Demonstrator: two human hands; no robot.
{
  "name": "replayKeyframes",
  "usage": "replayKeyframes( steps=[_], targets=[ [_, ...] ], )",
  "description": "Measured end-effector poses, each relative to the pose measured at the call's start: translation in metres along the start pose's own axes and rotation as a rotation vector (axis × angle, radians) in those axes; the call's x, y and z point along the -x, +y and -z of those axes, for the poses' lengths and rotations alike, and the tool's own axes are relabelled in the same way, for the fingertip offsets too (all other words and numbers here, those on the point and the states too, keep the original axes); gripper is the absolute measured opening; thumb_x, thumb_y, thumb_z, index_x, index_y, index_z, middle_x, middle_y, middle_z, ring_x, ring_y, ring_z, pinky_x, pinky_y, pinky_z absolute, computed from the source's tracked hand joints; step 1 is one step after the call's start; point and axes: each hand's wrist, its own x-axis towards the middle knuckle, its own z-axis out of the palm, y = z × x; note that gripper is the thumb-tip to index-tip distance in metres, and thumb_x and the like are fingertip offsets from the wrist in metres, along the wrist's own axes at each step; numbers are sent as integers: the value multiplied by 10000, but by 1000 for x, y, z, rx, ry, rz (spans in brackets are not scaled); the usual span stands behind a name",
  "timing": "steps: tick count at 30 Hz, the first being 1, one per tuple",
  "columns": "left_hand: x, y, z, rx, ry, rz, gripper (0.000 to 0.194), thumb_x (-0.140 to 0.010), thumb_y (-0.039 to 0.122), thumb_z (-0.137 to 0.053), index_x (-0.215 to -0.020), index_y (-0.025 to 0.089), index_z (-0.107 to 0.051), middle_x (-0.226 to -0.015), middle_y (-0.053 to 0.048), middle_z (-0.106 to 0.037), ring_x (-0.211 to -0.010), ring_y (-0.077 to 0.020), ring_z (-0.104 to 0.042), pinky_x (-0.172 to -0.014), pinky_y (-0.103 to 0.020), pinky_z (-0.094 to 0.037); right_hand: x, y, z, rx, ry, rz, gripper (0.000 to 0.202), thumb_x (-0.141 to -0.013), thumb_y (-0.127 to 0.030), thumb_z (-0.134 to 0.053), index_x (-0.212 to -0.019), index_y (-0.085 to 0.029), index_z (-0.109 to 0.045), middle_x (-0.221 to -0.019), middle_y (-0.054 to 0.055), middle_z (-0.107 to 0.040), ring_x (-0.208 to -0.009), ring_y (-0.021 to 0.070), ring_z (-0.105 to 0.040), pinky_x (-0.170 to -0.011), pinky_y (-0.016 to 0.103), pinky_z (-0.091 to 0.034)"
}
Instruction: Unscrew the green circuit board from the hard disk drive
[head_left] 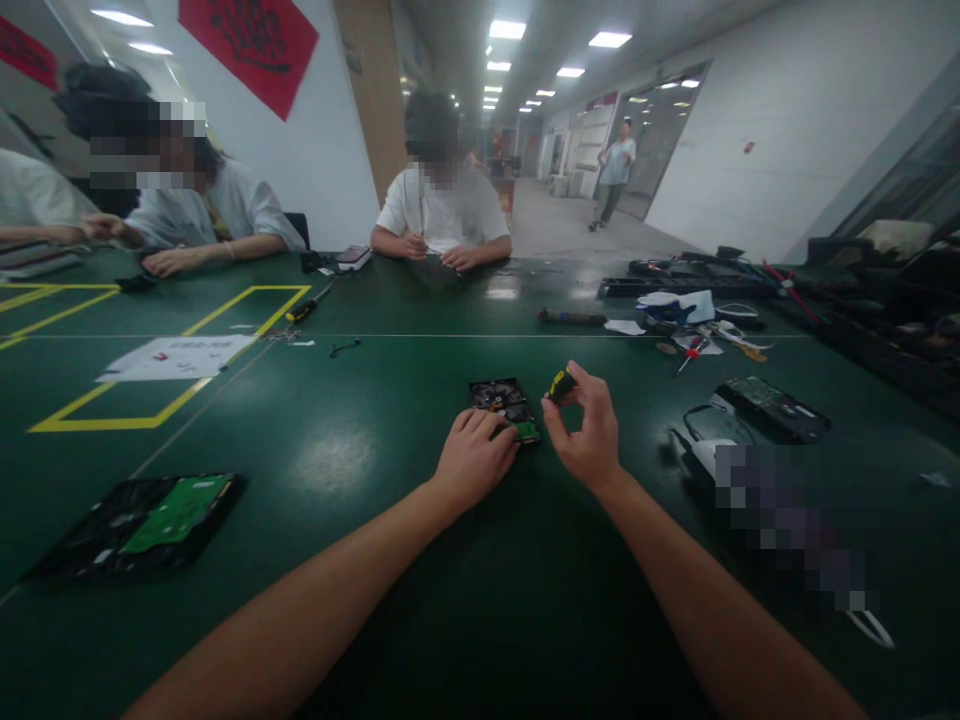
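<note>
Green, glossy tabletop (337,560) fills most of the view, and behind it the room runs back under bright ceiling panels, past a pale wall (750,130) and a red paper diamond (259,45). One person (450,215) sits straight across, hands together; another (225,205) leans in at the left, and someone walks (615,170) down the aisle.

Yellow tape outlines (97,424) mark the left side, with a white sheet (180,357) lying across one. Nearer, a dark metal casing (82,530) carries a bright green circuit board (176,515). Over to the right, a flat, rectangular drive unit (776,408) lies beside a long object, blurred out by pixels.

Front and centre, there's the opened black drive (496,392), flat on the table, a small green board (527,432) at its near edge. The left hand (476,460) lies over it, fingers close together and curved; whether they grip, I can't tell. Just beside, the right hand (589,430) pinches a stubby yellow-and-black handle (559,384) between thumb and fingers, raised and tilted. Farther right sits a slim red-handled screwdriver (696,348), near crumpled white-and-blue fabric (679,307).
</note>
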Motion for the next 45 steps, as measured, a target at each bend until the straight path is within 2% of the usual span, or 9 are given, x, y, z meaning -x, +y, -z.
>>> replayKeyframes(
  steps=[4, 6, 10, 14, 21, 28, 35, 41, 45],
  targets=[
    [0, 0, -1, -3, -9, 9, 199, -1044, 317, -572, -1115, 221, -732, -1141, -92, -699, -1096, -281, -614, -1016, -478, -468, 1, 0, -1, -75, -38, -60, 696, -984, -199, -594, -1614, -308, -318, -1441, 149, -588, -1085, 264, -731, -991, 540, -642],
    [0, 0, -1, 0, -15, 11, 192, -1037, 312, -585, -1124, 223, -731, -1143, -91, -698, -1101, -283, -614, -1021, -482, -467, 2, 0, -3, -123, -32, -85, 700, -988, -199, -597, -1611, -298, -292, -1446, 152, -592, -1071, 254, -751, -1016, 538, -632],
    [1, -1, -1, 17, -25, 13, 185, -1029, 307, -599, -1136, 228, -727, -1151, -89, -694, -1109, -284, -615, -1014, -481, -471, 3, 1, -4, -59, 25, -100, 689, -964, -239, -663, -1574, -285, -346, -1351, 145, -625, -998, 249, -736, -921, 505, -660],
    [2, -1, 1, 21, -48, 14, 202, -1013, 304, -620, -1171, 220, -715, -1195, -92, -682, -1141, -295, -603, -1029, -492, -466, 2, 2, -1, 14, 40, -50, 690, -933, -257, -706, -1549, -302, -398, -1323, 137, -606, -982, 258, -687, -812, 477, -667],
    [2, 0, 3, 0, -70, 13, 216, -996, 290, -644, -1190, 222, -709, -1210, -99, -679, -1146, -299, -596, -1036, -490, -462, -1, 2, 1, -14, -22, -49, 704, -968, -197, -598, -1611, -296, -330, -1397, 147, -578, -1064, 263, -706, -954, 517, -649],
    [1, -1, 2, 27, -68, 15, 220, -988, 288, -665, -1194, 227, -714, -1197, -101, -684, -1145, -295, -604, -1044, -488, -452, 0, -1, -1, 63, 32, -68, 745, -952, -282, -677, -1607, -309, -323, -1316, 130, -606, -896, 234, -659, -815, 500, -662],
    [2, -2, 2, 16, -63, 5, 233, -998, 289, -652, -1214, 222, -707, -1206, -99, -686, -1147, -295, -601, -1040, -485, -457, -1, 1, -1, 9, -32, -68, 680, -1016, -242, -555, -1639, -303, -291, -1371, 141, -607, -1044, 253, -700, -942, 514, -648],
    [2, -2, 3, 4, -67, 5, 225, -1002, 283, -641, -1207, 220, -708, -1207, -100, -687, -1141, -298, -600, -1036, -491, -463, 2, 3, -3, 20, 29, -97, 688, -974, -321, -658, -1595, -315, -361, -1368, 138, -598, -908, 237, -678, -823, 496, -673],
    [2, -2, 4, 17, -65, 7, 218, -994, 281, -653, -1200, 238, -711, -1214, -99, -684, -1138, -298, -603, -1028, -493, -465, 3, 4, -3, 23, 35, -111, 695, -963, -341, -677, -1584, -311, -368, -1363, 141, -597, -886, 236, -668, -824, 515, -674]
  ],
)
